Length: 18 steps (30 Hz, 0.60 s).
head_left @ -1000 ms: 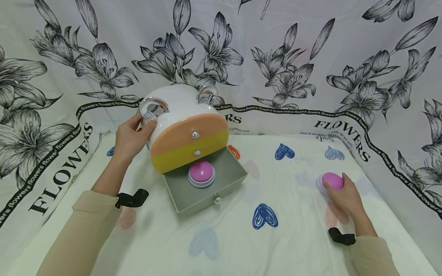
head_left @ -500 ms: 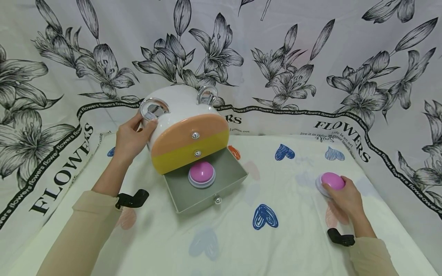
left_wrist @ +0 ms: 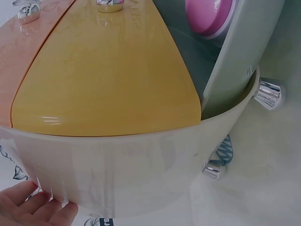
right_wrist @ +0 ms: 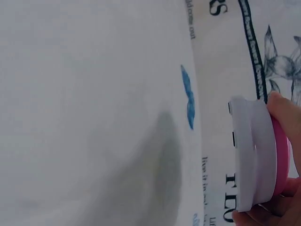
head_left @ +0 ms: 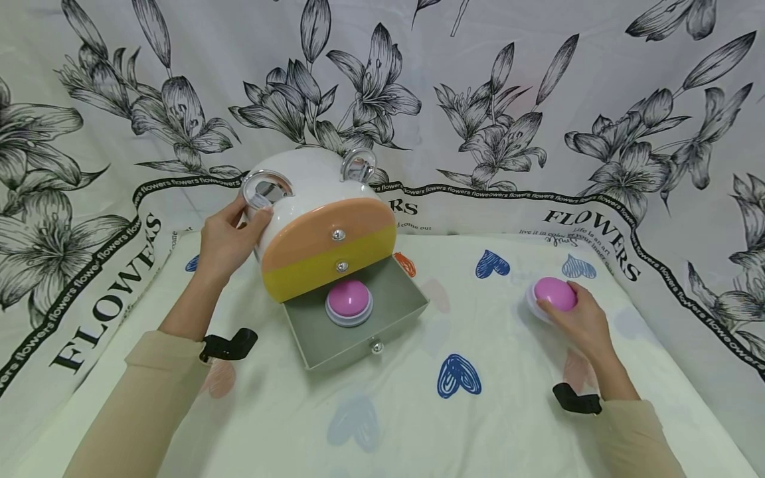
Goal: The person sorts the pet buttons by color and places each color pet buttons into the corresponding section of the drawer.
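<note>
A white rounded mini chest of drawers has an orange drawer front, a yellow one and chrome ear-like rings on top. Its grey bottom drawer is pulled out, with one pink-domed push button on a pale base inside. My left hand rests on the chest's left side below the chrome ring; in the left wrist view its fingertips touch the white shell. My right hand grips a second pink push button by its edge, tilted, its pale underside turned to the wrist camera.
A white cloth with printed hearts covers the table. Behind it hangs a flower-printed curtain. The drawer's front knob juts toward me. Small chrome feet stick out under the chest.
My right hand has moved left and slightly away from me with the push button, and the button has come up off the cloth. The left hand and the chest have stayed in place.
</note>
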{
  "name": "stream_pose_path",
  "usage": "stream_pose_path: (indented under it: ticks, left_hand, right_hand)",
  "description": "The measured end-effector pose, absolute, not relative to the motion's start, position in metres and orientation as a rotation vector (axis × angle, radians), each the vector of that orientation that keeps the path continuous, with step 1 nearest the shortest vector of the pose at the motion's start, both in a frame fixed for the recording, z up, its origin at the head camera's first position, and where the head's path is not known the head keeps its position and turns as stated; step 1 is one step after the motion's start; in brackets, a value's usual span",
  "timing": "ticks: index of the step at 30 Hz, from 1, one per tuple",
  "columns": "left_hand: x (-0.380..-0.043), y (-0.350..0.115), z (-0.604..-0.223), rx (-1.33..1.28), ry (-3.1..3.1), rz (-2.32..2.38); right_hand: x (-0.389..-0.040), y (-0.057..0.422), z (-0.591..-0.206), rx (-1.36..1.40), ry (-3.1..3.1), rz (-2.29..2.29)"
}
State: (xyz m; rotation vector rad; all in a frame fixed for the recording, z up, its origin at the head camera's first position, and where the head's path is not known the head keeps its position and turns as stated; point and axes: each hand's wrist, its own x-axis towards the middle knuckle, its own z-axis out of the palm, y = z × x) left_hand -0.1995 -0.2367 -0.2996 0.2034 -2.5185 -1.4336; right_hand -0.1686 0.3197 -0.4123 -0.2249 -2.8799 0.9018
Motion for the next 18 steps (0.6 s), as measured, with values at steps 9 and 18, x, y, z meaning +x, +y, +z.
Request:
stream_pose_path:
  ticks: [9, 18]
  left_hand:
    - [-0.2, -0.236, -0.299, 0.204, -2.523, -1.439]
    - [-0.199, -0.237, -0.299, 0.198, -2.518, -1.44]
  right_hand:
    - [-0.175, 0.272, -0.384, 0.038, -2.854, 0.932]
    - [-0.176, 0.222, -0.36, 0.251, -2.843, 0.91]
